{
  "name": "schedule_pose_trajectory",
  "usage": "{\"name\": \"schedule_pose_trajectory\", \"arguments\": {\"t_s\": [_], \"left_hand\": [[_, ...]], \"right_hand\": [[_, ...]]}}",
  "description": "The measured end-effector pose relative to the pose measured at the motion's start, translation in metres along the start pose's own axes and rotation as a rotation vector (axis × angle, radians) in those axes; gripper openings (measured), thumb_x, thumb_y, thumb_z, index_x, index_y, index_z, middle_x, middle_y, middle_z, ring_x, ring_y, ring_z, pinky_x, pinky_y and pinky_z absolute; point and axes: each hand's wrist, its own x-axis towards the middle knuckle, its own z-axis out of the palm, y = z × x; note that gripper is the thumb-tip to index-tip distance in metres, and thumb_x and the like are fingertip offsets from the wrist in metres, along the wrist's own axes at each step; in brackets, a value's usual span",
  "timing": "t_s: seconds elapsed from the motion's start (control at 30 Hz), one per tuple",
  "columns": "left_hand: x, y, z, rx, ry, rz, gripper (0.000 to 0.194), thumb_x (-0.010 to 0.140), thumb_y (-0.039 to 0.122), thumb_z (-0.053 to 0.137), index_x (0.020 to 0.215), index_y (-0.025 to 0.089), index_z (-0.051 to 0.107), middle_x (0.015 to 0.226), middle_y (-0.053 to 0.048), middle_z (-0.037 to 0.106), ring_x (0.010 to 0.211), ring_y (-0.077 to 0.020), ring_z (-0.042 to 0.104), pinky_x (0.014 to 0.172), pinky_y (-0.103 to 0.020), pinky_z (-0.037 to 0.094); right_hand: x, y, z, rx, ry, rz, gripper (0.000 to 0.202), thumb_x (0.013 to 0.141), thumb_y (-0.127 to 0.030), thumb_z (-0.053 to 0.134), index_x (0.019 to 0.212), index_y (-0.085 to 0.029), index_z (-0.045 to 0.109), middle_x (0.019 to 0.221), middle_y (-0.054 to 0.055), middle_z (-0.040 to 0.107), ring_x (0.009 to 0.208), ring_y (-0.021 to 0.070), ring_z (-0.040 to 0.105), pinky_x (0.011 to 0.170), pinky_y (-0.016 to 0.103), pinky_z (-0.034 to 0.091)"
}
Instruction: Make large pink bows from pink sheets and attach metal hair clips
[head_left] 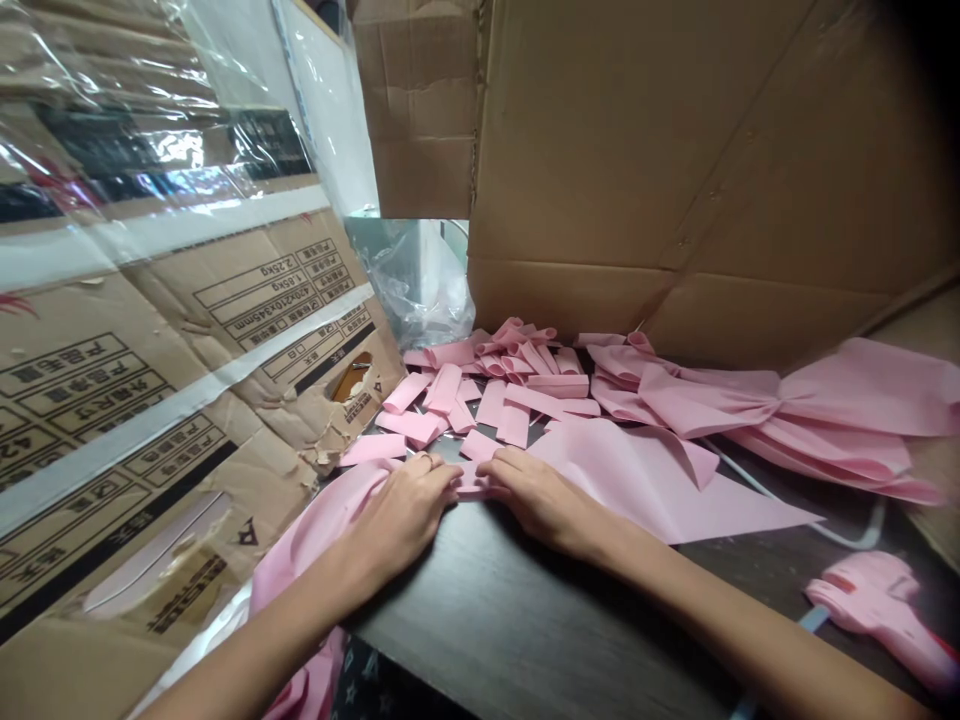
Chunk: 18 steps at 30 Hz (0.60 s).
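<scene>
Both hands work on a thin pink sheet (600,470) at the middle of the dark tabletop. My left hand (409,505) is closed, its fingers pinching a narrow folded part of the sheet. A short way to the right, my right hand (540,500) also pinches that folded strip between thumb and fingers. One end of the sheet spreads flat to a point at the right; the other hangs down past my left forearm over the table edge. Just beyond my fingers lie several small pink folded strips (517,415) in a loose pile.
A pink glue gun (870,600) lies at the right with a pale stick at its rear. Gathered pink sheets (750,410) rest at the back right. Cardboard boxes (637,150) wall the back, and a printed carton (187,330) leans at the left. Behind is a clear plastic bag (427,285).
</scene>
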Motion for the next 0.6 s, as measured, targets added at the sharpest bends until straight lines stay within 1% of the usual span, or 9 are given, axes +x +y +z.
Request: {"name": "schedule_pose_trajectory", "arguments": {"t_s": [0.13, 0.2, 0.3, 0.37, 0.47, 0.6], "left_hand": [[0.0, 0.01, -0.003, 0.151, -0.033, -0.046, 0.023, 0.095, 0.017, 0.039, 0.086, 0.015, 0.06, 0.09, -0.007, 0.058, 0.086, -0.0202, 0.053, 0.075, -0.035, 0.044], [0.001, 0.015, -0.005, 0.189, -0.025, -0.04, 0.023, 0.094, 0.014, 0.039, 0.083, 0.014, 0.059, 0.09, -0.008, 0.059, 0.086, -0.0205, 0.053, 0.078, -0.036, 0.044], [0.0, 0.019, -0.006, 0.202, -0.016, -0.024, 0.021, 0.092, 0.009, 0.039, 0.084, 0.013, 0.058, 0.092, -0.008, 0.06, 0.088, -0.0208, 0.053, 0.08, -0.037, 0.045], [-0.001, 0.018, -0.005, 0.216, -0.011, -0.034, 0.02, 0.092, 0.01, 0.039, 0.087, 0.013, 0.058, 0.092, -0.009, 0.06, 0.087, -0.0213, 0.054, 0.079, -0.037, 0.046], [-0.002, 0.014, -0.002, 0.237, -0.001, -0.04, 0.02, 0.094, 0.014, 0.038, 0.09, 0.013, 0.057, 0.094, -0.01, 0.061, 0.088, -0.0226, 0.054, 0.079, -0.039, 0.047], [-0.001, 0.015, -0.001, 0.296, -0.014, -0.064, 0.02, 0.095, 0.016, 0.037, 0.093, 0.012, 0.056, 0.096, -0.011, 0.061, 0.09, -0.0242, 0.054, 0.08, -0.041, 0.047]], "right_hand": [[0.002, -0.008, -0.001, -0.186, -0.019, -0.003, 0.023, 0.084, 0.003, 0.041, 0.083, -0.014, 0.056, 0.085, 0.007, 0.056, 0.076, 0.017, 0.047, 0.065, 0.028, 0.038], [0.003, -0.01, -0.001, -0.261, -0.005, -0.043, 0.024, 0.083, 0.004, 0.041, 0.081, -0.013, 0.056, 0.085, 0.008, 0.057, 0.076, 0.018, 0.046, 0.066, 0.029, 0.039], [0.005, -0.011, 0.0, -0.332, 0.01, -0.108, 0.024, 0.084, 0.002, 0.039, 0.081, -0.013, 0.057, 0.089, 0.01, 0.058, 0.08, 0.0199, 0.045, 0.07, 0.032, 0.041], [0.006, -0.011, 0.001, -0.326, 0.007, -0.113, 0.025, 0.084, 0.003, 0.037, 0.086, -0.012, 0.057, 0.094, 0.012, 0.058, 0.083, 0.0206, 0.047, 0.073, 0.033, 0.043], [0.007, -0.011, 0.002, -0.301, -0.011, -0.061, 0.026, 0.079, 0.005, 0.039, 0.091, -0.012, 0.056, 0.095, 0.012, 0.059, 0.084, 0.02, 0.049, 0.076, 0.032, 0.044], [0.008, -0.015, 0.0, -0.338, -0.034, 0.024, 0.024, 0.077, 0.004, 0.041, 0.087, -0.013, 0.055, 0.096, 0.012, 0.061, 0.084, 0.0205, 0.05, 0.076, 0.032, 0.044]]}}
